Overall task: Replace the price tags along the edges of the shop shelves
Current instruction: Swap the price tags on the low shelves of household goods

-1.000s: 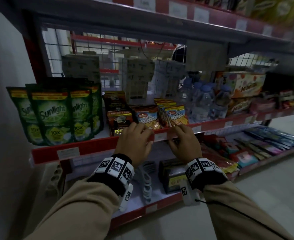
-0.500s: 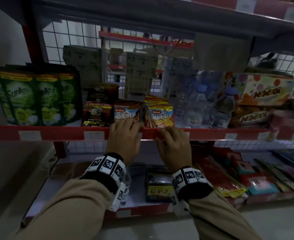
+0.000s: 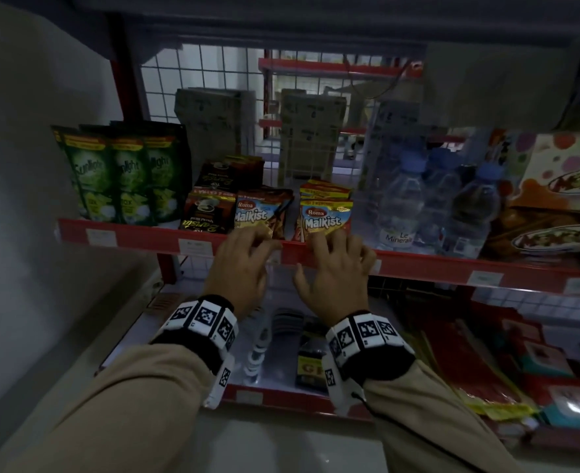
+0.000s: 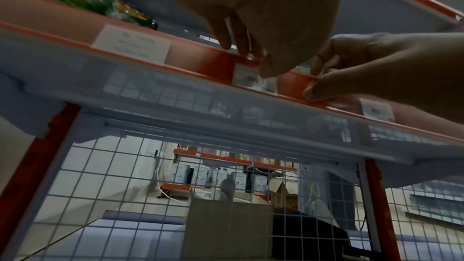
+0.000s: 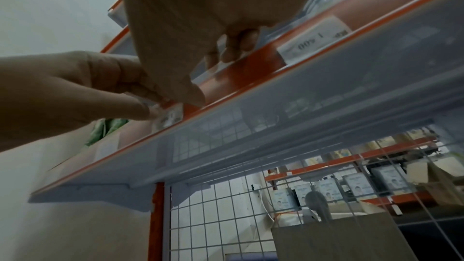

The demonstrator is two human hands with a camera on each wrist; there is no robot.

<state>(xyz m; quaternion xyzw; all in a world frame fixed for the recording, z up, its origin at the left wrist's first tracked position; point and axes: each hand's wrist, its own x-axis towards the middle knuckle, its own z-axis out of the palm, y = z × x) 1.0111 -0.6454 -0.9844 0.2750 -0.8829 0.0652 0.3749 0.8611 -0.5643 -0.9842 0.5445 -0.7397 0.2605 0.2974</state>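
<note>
The red shelf edge strip point(image 3: 418, 268) runs under the Malkist packs point(image 3: 326, 216). Both hands are on it, side by side. My left hand point(image 3: 264, 249) has its fingers over the strip's top edge, and its thumb point(image 4: 272, 66) presses a small white price tag point(image 4: 244, 76) against the strip's face. My right hand point(image 3: 319, 256) grips the strip just to the right of that tag, with its thumb point(image 5: 193, 94) at the lower edge and its fingers point(image 5: 234, 49) over the top. In the head view the hands hide this tag.
More white tags sit on the same strip at the left point(image 3: 194, 247) and right point(image 3: 485, 278). On the shelf stand green Sunlight pouches point(image 3: 121, 175), coffee sachets point(image 3: 210, 213) and water bottles point(image 3: 435, 206). A lower shelf point(image 3: 281, 399) holds more goods. A grey wall point(image 3: 26, 199) closes the left side.
The head view has dropped and swung so the shelf looks level. Both hands stay on the same stretch of strip below the Malkist packs, and the right thumb now sticks out to the left.
</note>
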